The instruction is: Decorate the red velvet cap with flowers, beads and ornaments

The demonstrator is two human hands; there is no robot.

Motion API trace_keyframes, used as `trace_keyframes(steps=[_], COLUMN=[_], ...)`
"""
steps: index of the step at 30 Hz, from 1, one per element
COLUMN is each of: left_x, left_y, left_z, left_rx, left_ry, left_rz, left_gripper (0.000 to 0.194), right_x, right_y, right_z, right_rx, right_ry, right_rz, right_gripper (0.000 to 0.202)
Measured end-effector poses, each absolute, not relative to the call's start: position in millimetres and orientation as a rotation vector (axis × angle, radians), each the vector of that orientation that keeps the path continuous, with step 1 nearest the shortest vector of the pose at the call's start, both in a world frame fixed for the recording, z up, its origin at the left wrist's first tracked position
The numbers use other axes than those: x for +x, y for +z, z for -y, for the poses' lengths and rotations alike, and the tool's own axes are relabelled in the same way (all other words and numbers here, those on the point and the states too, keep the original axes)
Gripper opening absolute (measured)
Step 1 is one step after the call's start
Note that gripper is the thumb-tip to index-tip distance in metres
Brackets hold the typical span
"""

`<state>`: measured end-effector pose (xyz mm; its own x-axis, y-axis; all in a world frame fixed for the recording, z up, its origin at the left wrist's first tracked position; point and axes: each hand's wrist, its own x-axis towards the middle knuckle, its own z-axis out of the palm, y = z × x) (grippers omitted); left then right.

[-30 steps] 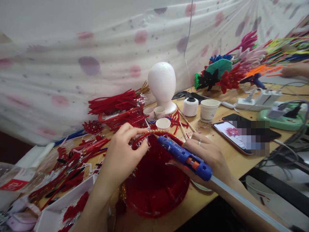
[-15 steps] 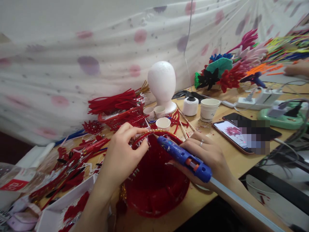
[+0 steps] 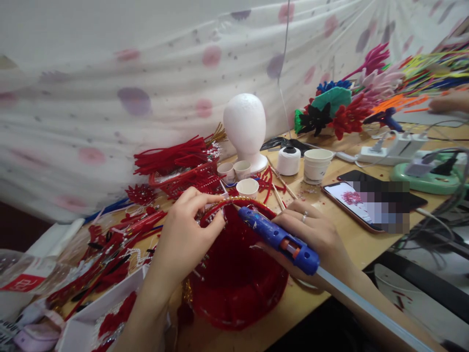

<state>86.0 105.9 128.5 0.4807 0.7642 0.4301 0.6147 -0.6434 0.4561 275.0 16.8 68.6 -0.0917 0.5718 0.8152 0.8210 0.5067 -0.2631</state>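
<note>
A deep red, hollow headpiece point(image 3: 238, 293) with gold and beaded trim along its rim stands in front of me, its opening toward me. My left hand point(image 3: 192, 230) pinches the far left part of the rim between thumb and fingers. In my right hand point(image 3: 311, 230), which wears a ring, is a blue glue gun point(image 3: 271, 230) with a long clear glue stick point(image 3: 359, 300) out of its back. The gun's nozzle points at the inside of the rim, close to my left fingertips. Whether it touches the rim I cannot tell.
Beyond the headpiece stand a white foam head point(image 3: 245, 127), a thread spool point(image 3: 288, 161) and paper cups point(image 3: 318, 166). Phones point(image 3: 353, 205) and power strips point(image 3: 425, 178) lie right. Red pieces and a white box point(image 3: 78, 318) fill the left. Another person's hand point(image 3: 449, 102) is far right.
Both hands, the glue gun and the headpiece stay almost in place. The view has shifted very slightly. At the far right, the other person's hand has moved a little.
</note>
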Motion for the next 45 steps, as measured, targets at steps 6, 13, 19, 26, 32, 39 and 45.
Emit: trace_keyframes(steps=[6, 13, 19, 26, 32, 39, 45], left_x=[85.6, 86.1, 86.0, 86.3, 82.3, 81.0, 73.7], left_y=[128.4, 128.6, 127.4, 128.3, 130.9, 132.8, 136.5], left_z=[-105.4, -106.2, -106.7, -108.1, -105.0, -101.1, -94.9], left_rx=[2.483, 2.493, 2.488, 2.465, 2.466, 2.484, 2.420], left_ry=[0.903, 0.909, 0.904, 0.901, 0.866, 0.761, 0.705], left_rz=[-1.192, -1.188, -1.186, -1.184, -1.162, -1.007, -0.966], left_gripper=[0.024, 0.022, 0.023, 0.022, 0.022, 0.025, 0.040], right_x=[274.3, 274.3, 274.8, 281.3, 289.6, 291.5, 297.3], right_y=[66.5, 65.4, 65.1, 57.9, 44.4, 68.2, 74.1], right_z=[-15.7, -16.9, -17.1, -6.2, -0.3, 5.6, 20.0], right_rx=[-1.176, -1.179, -1.172, -1.210, -1.195, -1.232, -1.131], right_ry=[-0.311, -0.306, -0.286, -0.092, 0.326, 0.679, 0.737], right_rz=[1.744, 1.741, 1.761, 1.601, 1.215, 1.396, 1.698], right_gripper=[0.015, 0.014, 0.016, 0.016, 0.022, 0.028, 0.026])
